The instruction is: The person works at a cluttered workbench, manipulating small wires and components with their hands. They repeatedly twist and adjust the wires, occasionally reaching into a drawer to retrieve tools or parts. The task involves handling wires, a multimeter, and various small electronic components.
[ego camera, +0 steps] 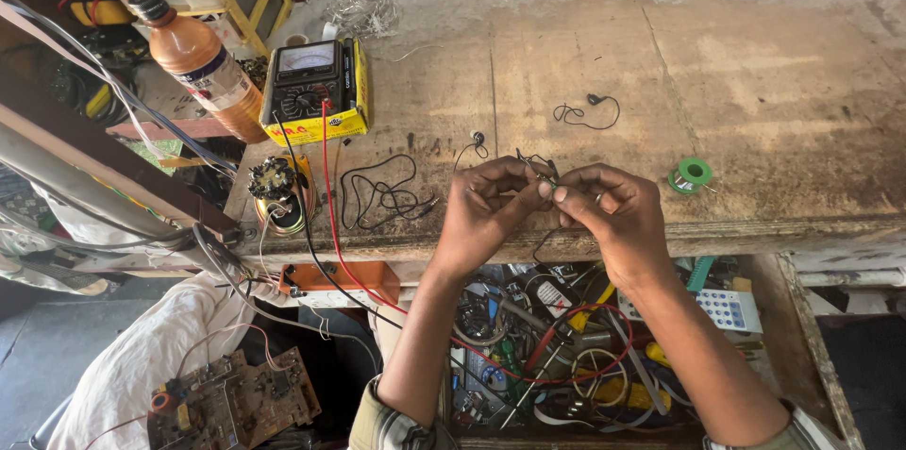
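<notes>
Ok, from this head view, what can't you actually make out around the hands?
- Thin dark wire between left hand and right hand: its ends are covered by the fingers; too small to tell its state.
- Open drawer below the bench: both forearms cover part of the clutter; the bottom edge cuts it off.
- Meter dial: too small to read.
- Circuit board: cut off by the bottom edge.

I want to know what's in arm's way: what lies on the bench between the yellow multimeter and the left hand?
A tangled black wire lies on the wooden bench between the multimeter and the left hand, seen in the head view.
</notes>
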